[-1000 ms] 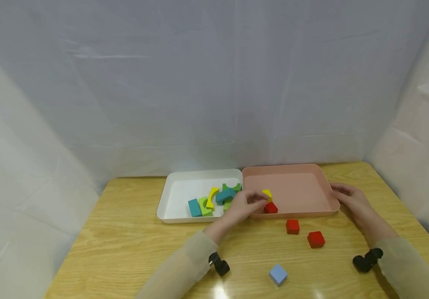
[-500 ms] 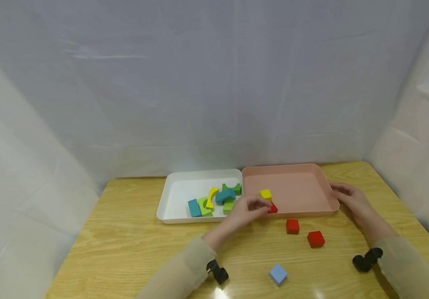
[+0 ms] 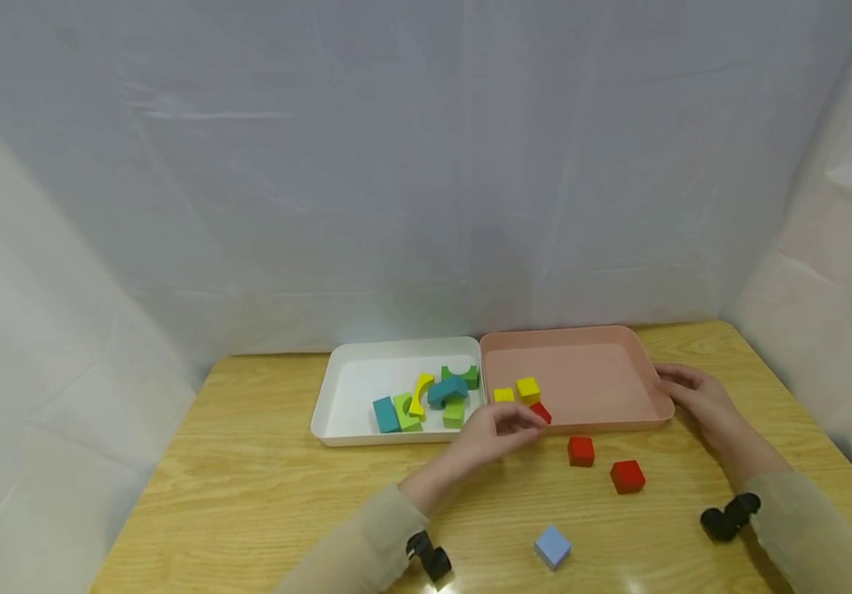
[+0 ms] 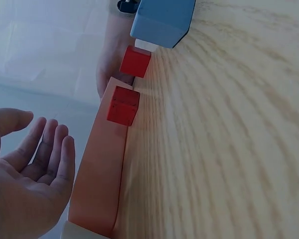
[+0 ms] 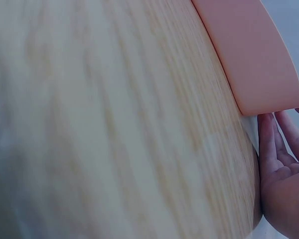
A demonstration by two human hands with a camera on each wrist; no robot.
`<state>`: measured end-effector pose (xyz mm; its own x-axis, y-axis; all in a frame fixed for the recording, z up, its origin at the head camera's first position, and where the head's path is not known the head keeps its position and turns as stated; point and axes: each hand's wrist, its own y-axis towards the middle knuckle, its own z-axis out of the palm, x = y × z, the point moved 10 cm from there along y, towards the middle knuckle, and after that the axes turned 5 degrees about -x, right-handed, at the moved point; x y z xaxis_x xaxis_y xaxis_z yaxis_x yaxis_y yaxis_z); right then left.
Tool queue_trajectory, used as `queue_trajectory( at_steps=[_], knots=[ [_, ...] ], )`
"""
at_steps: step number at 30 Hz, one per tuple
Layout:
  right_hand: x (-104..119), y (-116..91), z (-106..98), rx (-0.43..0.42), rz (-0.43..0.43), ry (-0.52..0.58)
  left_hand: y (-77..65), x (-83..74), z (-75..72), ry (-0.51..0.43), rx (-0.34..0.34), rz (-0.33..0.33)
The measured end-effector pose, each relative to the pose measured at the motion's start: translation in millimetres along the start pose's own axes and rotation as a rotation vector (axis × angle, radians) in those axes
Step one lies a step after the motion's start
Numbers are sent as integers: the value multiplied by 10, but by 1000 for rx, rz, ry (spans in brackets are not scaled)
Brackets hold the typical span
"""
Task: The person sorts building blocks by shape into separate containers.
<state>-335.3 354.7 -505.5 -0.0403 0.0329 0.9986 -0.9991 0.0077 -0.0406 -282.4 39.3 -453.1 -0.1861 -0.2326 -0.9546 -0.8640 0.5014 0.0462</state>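
My left hand (image 3: 488, 433) hovers over the near-left rim of the pink tray (image 3: 574, 363), fingers loosely bent. In the left wrist view its palm and fingertips show nothing held. Just beyond it, inside the tray, lie two yellow blocks, one of them a cube (image 3: 528, 389), and a red block (image 3: 541, 412), partly hidden by the fingers. At the tray's right end my right hand (image 3: 703, 404) holds the wall, fingers against the outside (image 5: 267, 134) and a digit at the rim.
A white tray (image 3: 344, 388) with several green, teal and yellow blocks adjoins the pink one on the left. Before the pink tray two red cubes (image 3: 581, 451) and a light-blue cube (image 3: 553, 547) stand on the wooden table (image 3: 247, 495).
My left hand has drawn back toward the near rim, leaving the yellow cube and a second yellow block uncovered in the pink tray. The right hand has stayed put.
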Motion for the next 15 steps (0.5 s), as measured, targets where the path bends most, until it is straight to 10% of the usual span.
queue_trajectory(
  at_steps=[15],
  knots=[
    [-2, -2, 5, 8, 1, 11, -95, 56, 39, -29, 29, 10]
  ],
)
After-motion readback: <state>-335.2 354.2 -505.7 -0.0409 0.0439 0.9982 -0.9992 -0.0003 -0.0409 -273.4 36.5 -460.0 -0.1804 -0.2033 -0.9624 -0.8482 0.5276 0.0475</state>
